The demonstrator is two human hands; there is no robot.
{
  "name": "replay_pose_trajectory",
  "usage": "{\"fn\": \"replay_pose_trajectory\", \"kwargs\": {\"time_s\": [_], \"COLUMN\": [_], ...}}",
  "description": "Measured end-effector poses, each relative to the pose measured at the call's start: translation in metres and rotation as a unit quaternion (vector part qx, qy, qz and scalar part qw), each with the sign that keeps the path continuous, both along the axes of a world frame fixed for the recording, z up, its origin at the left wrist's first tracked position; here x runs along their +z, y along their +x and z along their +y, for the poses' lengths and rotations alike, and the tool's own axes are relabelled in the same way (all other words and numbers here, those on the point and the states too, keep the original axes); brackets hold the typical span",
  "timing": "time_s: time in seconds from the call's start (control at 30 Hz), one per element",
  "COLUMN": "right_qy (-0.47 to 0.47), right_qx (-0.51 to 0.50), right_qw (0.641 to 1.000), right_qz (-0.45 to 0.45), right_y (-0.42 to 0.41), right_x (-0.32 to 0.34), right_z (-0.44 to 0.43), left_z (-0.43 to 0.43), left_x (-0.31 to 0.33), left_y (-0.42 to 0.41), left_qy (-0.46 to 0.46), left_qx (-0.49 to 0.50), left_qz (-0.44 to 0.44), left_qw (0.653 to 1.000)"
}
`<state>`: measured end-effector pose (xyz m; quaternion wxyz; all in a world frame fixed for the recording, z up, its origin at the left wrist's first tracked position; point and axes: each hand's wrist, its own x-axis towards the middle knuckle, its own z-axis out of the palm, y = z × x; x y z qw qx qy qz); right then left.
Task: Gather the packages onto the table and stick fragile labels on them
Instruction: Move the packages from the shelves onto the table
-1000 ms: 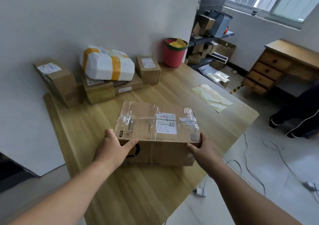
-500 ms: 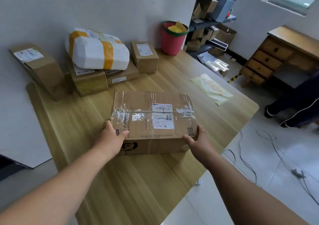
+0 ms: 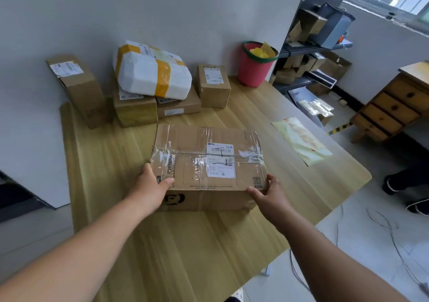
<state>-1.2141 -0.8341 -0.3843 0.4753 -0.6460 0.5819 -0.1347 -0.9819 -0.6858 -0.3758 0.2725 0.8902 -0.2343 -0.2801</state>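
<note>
"Step in hand?"

"Gathering: the large brown taped cardboard box (image 3: 209, 162) sits on the pale wooden table (image 3: 104, 174), with the person's left hand (image 3: 151, 185) and right hand (image 3: 269, 196) each clasping a near corner."

"Next?"

"Probably letting go, then fetching labels, perhaps from the pale yellow-green sheet (image 3: 301, 139) near the right edge."

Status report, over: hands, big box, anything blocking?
Left hand and right hand grip the taped box at its near corners. Box on table. Other packages behind it, apart.

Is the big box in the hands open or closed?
Closed. The big box has its top flaps lying flat, and clear tape runs across them and over the shipping label.
</note>
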Motion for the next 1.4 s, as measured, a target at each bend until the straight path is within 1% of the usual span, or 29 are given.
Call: {"fn": "replay_pose_trajectory", "kwargs": {"time_s": [0.1,0.23,0.37,0.47,0.63,0.83,1.13,1.27,1.4], "right_qy": [-0.008,0.006,0.005,0.008,0.003,-0.012,0.017,0.011,-0.001], "right_qx": [0.032,0.068,0.094,0.118,0.142,0.158,0.132,0.124,0.135], "right_qw": [0.999,0.997,0.995,0.993,0.989,0.987,0.991,0.992,0.990], "right_qz": [-0.010,-0.022,-0.019,-0.016,-0.028,-0.018,-0.019,-0.033,-0.031], "right_y": [-0.001,-0.012,-0.030,-0.039,-0.040,-0.035,-0.033,-0.031,-0.030], "right_x": [-0.002,-0.003,-0.006,-0.007,-0.005,-0.001,0.003,0.005,0.008], "right_z": [-0.028,-0.079,-0.137,-0.164,-0.173,-0.179,-0.171,-0.167,-0.168], "left_z": [-0.015,-0.046,-0.087,-0.107,-0.114,-0.117,-0.114,-0.115,-0.114], "left_x": [-0.004,-0.008,-0.010,-0.007,-0.003,0.000,0.008,0.013,0.013], "left_y": [-0.010,-0.034,-0.068,-0.086,-0.088,-0.090,-0.080,-0.072,-0.067], "left_qy": [0.000,-0.002,0.038,0.073,0.103,0.116,0.159,0.180,0.187], "left_qx": [0.035,0.078,0.100,0.116,0.137,0.136,0.085,0.052,0.047], "left_qz": [0.004,0.001,-0.021,-0.033,-0.022,-0.022,-0.025,-0.019,-0.021], "left_qw": [0.999,0.997,0.994,0.990,0.985,0.984,0.983,0.982,0.981]}}
